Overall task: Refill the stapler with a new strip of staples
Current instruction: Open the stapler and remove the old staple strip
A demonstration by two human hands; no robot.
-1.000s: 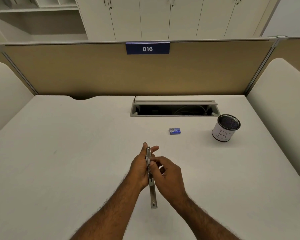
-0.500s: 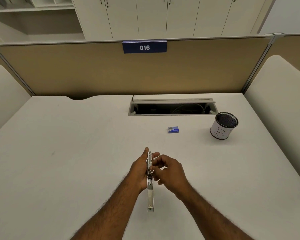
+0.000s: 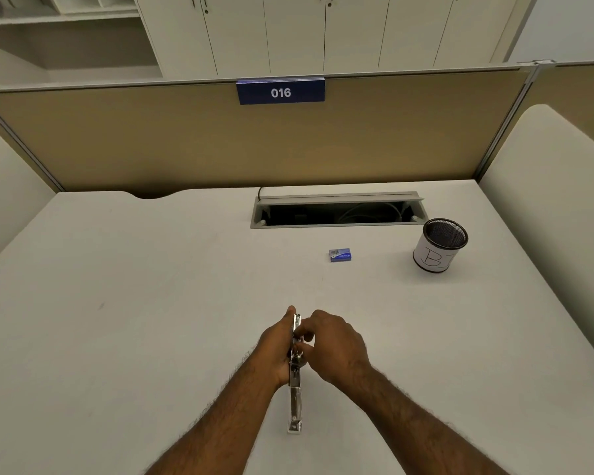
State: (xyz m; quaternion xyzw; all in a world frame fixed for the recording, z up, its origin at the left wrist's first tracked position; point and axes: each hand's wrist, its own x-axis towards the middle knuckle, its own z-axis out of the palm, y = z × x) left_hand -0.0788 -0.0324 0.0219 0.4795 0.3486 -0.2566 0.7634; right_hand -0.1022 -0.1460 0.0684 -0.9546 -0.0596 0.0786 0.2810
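Note:
A silver metal stapler (image 3: 294, 406) is swung open lengthwise above the white desk (image 3: 117, 320), one arm pointing away from me and the other toward me. My left hand (image 3: 275, 347) grips its far half from the left side. My right hand (image 3: 333, 344) curls over the same half from the right, fingertips pinched at the staple channel; whether a staple strip sits between them is hidden. A small blue staple box (image 3: 340, 255) lies on the desk farther back, apart from both hands.
A black mesh pen cup (image 3: 439, 246) with a white label stands at the back right. An open cable tray slot (image 3: 336, 212) is set into the desk behind the box. A tan partition with a blue "016" sign (image 3: 280, 92) closes the far edge.
My right hand has slid forward along the stapler and now covers more of its far half. The stapler and left hand stay in about the same place.

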